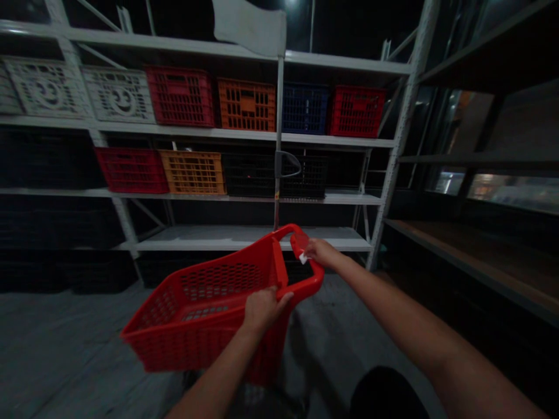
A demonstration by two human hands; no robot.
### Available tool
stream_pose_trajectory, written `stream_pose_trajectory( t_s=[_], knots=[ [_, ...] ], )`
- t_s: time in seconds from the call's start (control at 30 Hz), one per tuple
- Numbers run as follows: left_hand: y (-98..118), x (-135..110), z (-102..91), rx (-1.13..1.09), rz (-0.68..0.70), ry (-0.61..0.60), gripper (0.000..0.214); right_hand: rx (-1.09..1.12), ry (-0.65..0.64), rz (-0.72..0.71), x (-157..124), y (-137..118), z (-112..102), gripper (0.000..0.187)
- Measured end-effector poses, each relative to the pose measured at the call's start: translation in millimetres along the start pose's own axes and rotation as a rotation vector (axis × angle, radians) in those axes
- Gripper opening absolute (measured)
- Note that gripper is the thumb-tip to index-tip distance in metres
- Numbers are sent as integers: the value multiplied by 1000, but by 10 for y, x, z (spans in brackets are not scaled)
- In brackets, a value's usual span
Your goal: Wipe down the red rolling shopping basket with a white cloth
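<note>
A red plastic shopping cart (209,337) stands in front of me, turned with its basket to the left. Its basket has mesh walls, and nothing shows inside it. My left hand (261,309) is closed over the near rim, close to the handle end, with the thumb pointing right. On the looped red handle (315,279), my right hand (322,252) is closed at the far right side. A small white piece (303,258) on a red part sits right at its fingertips; what it is I cannot make out. The right fingers are partly hidden.
A white metal rack (244,132) faces me, holding red, orange, blue, white and dark crates, such as an orange crate (247,105). A pole (278,192) with a white flag (251,26) rises behind the cart. Dark shelving (480,160) stands at right.
</note>
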State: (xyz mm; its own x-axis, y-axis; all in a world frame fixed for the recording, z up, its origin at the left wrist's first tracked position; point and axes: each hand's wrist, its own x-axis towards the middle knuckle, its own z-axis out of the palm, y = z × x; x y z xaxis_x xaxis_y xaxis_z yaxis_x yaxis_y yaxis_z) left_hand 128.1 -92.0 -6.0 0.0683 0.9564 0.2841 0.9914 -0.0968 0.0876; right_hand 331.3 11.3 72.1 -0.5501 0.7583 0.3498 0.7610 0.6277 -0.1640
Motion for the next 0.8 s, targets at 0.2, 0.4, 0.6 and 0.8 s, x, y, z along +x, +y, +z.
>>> stream_pose_trajectory(
  t_s=[0.2,0.4,0.6,0.8],
  knots=[
    [-37,-13,12,-5,-38,5,71,247,-274,33,-223,-50,-75,18],
    [-91,-29,16,-33,-18,-17,66,313,28,88,-247,-46,52,15],
    [-73,-48,-17,-24,0,11,68,577,423,274,-303,-1,341,13],
    [-79,-78,-27,-21,9,12,67,984,682,483,-951,-544,755,19]
  ],
)
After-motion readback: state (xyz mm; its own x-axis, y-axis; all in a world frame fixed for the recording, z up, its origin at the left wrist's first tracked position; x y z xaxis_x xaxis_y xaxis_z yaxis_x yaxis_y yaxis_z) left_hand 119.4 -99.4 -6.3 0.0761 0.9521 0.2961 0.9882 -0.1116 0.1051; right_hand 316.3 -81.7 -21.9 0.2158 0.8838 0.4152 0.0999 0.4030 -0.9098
